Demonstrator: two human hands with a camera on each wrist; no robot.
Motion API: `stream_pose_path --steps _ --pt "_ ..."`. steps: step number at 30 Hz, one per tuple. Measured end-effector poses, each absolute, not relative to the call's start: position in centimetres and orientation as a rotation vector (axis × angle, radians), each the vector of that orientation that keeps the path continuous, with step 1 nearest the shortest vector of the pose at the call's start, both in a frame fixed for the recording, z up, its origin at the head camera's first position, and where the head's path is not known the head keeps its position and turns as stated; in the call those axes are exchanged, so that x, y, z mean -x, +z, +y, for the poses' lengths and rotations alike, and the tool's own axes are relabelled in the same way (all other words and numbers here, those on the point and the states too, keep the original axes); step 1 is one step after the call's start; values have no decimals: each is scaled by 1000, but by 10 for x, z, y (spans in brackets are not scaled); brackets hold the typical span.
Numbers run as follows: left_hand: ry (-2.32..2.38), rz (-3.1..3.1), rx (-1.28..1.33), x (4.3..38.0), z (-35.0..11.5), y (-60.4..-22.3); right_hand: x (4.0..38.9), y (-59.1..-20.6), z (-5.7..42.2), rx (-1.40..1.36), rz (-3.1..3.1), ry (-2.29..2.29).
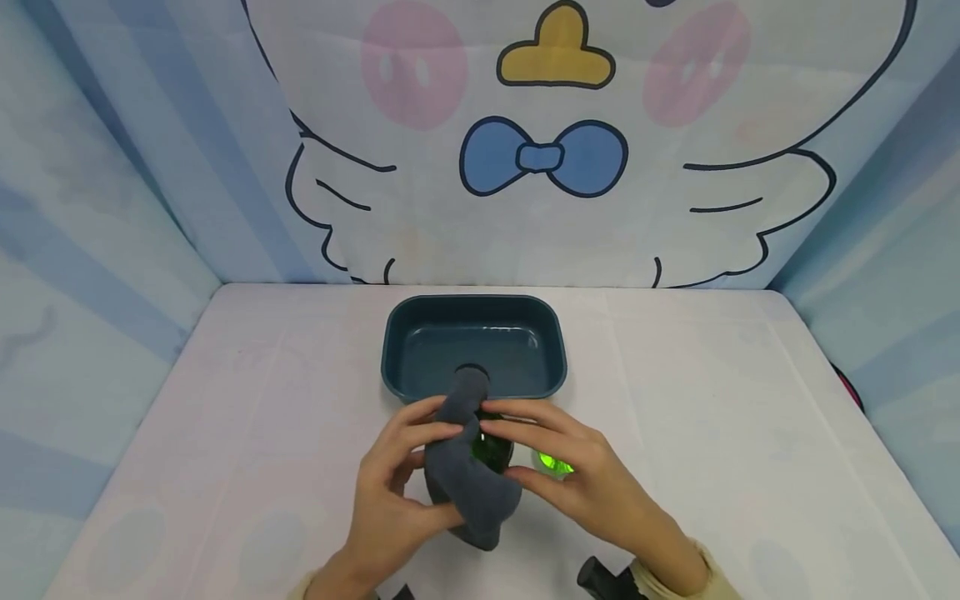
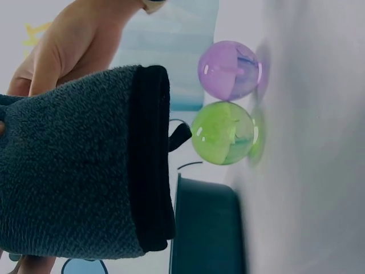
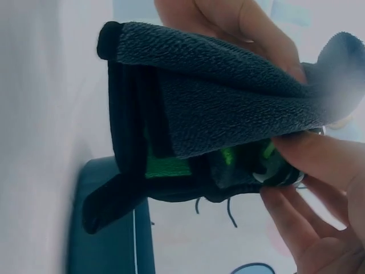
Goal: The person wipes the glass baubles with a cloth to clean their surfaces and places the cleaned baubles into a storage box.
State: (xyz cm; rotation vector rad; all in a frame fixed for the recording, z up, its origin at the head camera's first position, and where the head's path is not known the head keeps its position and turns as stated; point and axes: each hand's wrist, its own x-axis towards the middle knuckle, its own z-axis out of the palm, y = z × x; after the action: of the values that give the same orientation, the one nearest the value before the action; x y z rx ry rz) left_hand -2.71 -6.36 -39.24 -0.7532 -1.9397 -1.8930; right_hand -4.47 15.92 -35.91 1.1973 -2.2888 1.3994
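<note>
A dark grey-blue terry cloth with black edging is held up between both hands, draped around a glossy dark green rounded object. My left hand grips the cloth from its left side, thumb low and fingers higher up. On the other side my right hand pinches the cloth and the green object with fingertips and thumb. In the right wrist view the green object shows in an opening of the folded cloth; the rest of it is hidden.
A dark teal rectangular basin stands just beyond the hands. On the white table, a clear green ball and a clear purple ball sit side by side. Patterned fabric walls enclose the table at the back and sides.
</note>
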Motion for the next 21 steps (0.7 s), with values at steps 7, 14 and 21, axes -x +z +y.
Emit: stream_pose_path --steps 7,14,21 --pt "-1903 -1956 769 29 -64 -394 44 -358 159 -1121 -2331 1485" --pt "-1892 -1987 752 27 -63 -394 43 -360 157 -931 -2432 1744" --pt "-1867 -1962 762 28 -64 -394 45 -357 158 -1012 -2439 1708"
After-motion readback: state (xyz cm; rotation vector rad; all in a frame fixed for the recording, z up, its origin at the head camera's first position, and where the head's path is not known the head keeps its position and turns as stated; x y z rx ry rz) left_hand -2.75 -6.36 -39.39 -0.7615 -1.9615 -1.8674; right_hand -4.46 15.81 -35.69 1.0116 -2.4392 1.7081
